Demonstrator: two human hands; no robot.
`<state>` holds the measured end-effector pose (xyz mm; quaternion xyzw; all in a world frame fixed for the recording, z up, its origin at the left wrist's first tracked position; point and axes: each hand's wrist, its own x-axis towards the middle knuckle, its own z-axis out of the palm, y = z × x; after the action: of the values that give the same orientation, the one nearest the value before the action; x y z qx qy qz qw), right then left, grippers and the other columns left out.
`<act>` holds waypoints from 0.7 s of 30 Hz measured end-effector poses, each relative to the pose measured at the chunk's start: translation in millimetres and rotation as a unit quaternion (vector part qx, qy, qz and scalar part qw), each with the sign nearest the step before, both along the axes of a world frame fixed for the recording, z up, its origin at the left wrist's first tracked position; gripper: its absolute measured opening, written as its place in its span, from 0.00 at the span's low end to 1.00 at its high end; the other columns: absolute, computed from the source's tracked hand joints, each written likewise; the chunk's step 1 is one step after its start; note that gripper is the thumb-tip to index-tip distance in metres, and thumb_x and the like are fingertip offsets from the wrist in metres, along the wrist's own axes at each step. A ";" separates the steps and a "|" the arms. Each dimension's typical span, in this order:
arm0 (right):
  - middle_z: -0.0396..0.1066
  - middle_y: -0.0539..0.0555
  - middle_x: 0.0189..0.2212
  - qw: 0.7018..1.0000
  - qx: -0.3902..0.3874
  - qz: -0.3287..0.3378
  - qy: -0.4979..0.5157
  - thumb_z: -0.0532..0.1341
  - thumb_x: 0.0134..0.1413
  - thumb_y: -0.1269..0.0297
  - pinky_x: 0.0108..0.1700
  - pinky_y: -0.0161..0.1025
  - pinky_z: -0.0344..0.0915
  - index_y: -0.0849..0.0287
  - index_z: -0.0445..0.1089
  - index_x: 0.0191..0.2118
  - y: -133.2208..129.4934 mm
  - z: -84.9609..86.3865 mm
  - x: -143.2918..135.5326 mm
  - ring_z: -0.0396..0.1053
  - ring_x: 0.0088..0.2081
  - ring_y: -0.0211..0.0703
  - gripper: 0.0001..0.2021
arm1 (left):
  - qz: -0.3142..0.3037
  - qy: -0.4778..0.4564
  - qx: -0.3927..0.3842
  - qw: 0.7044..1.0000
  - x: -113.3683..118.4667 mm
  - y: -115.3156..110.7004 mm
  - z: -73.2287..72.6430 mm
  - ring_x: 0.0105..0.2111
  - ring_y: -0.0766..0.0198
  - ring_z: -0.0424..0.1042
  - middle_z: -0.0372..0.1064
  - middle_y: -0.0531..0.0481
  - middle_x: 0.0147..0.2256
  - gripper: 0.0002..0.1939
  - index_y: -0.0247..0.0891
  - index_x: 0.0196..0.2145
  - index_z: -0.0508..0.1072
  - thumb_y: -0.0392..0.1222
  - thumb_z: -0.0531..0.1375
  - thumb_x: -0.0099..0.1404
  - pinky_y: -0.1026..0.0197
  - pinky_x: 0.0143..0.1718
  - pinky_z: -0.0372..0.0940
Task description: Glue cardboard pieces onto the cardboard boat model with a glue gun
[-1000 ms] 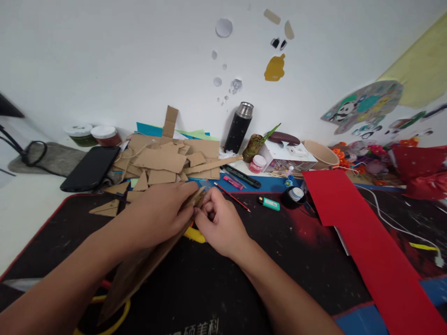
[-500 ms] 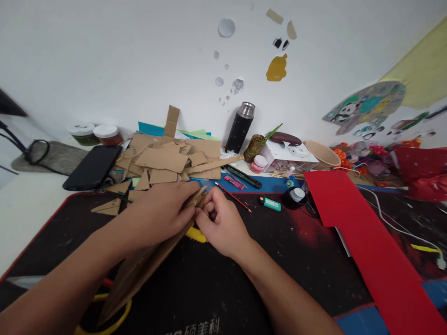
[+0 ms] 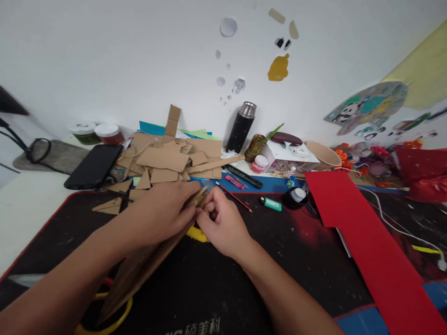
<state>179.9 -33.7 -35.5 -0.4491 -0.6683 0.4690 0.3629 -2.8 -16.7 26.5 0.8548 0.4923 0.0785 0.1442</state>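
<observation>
A folded piece of brown cardboard point(image 3: 150, 265) stands tilted over the dark desk mat, its layers close together. My left hand point(image 3: 167, 211) is closed over its upper edge, with the thumb pressed against the near face. At the far corner my right hand point(image 3: 223, 223) is closed, thumb and fingers pinching the cardboard's end; the exact contact is partly hidden. Just under the right hand lies a yellow object point(image 3: 197, 234), mostly covered. Below my left forearm, yellow-handled scissors point(image 3: 122, 316) show partly beside the cardboard's lower end.
Behind the hands is a heap of cardboard scraps point(image 3: 164, 160). A red pencil point(image 3: 237, 199), a utility knife point(image 3: 244, 177) and a green lighter point(image 3: 270, 204) lie to the right. A black flask point(image 3: 240, 128) stands at the wall. Red card point(image 3: 363, 242) covers the right side.
Both hands keep the same grip on the cardboard. The whole view has shifted very slightly; nothing else visibly differs.
</observation>
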 end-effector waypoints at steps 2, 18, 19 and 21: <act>0.64 0.41 0.22 1.000 0.002 0.000 0.000 0.61 0.65 0.65 0.27 0.35 0.56 0.51 0.57 0.37 -0.1 -0.8 0.0 0.63 0.23 0.37 0.09 | 0.000 -0.002 0.003 1.000 -0.1 -0.2 0.3 0.30 0.54 0.71 0.73 0.48 0.29 0.07 0.44 0.33 0.64 0.42 0.51 0.70 0.55 0.33 0.58; 0.64 0.41 0.22 1.000 -0.003 -0.002 -0.002 0.61 0.65 0.64 0.27 0.35 0.56 0.51 0.56 0.37 -0.2 -1.1 -0.7 0.64 0.22 0.37 0.10 | 0.007 -0.018 -0.001 1.000 -0.3 -0.6 -2.1 0.30 0.54 0.71 0.74 0.48 0.31 0.07 0.44 0.32 0.65 0.41 0.52 0.69 0.54 0.33 0.58; 0.64 0.41 0.22 1.000 -0.004 -0.002 -0.003 0.61 0.65 0.64 0.27 0.35 0.56 0.51 0.56 0.37 -0.1 -1.3 -0.7 0.64 0.22 0.37 0.10 | 0.008 -0.017 0.001 1.000 -0.1 -0.6 -1.9 0.30 0.54 0.71 0.74 0.48 0.30 0.07 0.44 0.32 0.65 0.41 0.52 0.69 0.54 0.33 0.58; 0.64 0.41 0.22 1.000 -0.007 -0.002 -0.004 0.61 0.65 0.63 0.26 0.35 0.56 0.51 0.56 0.37 0.2 -1.7 -0.6 0.65 0.22 0.37 0.10 | 0.009 -0.013 0.005 1.000 0.1 -0.6 -1.5 0.30 0.55 0.71 0.74 0.48 0.30 0.06 0.44 0.32 0.65 0.41 0.52 0.69 0.55 0.33 0.58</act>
<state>179.3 -33.5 -37.2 -0.4544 -0.6659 0.4711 0.3581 -2.7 -17.2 25.1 0.8502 0.4972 0.0935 0.1455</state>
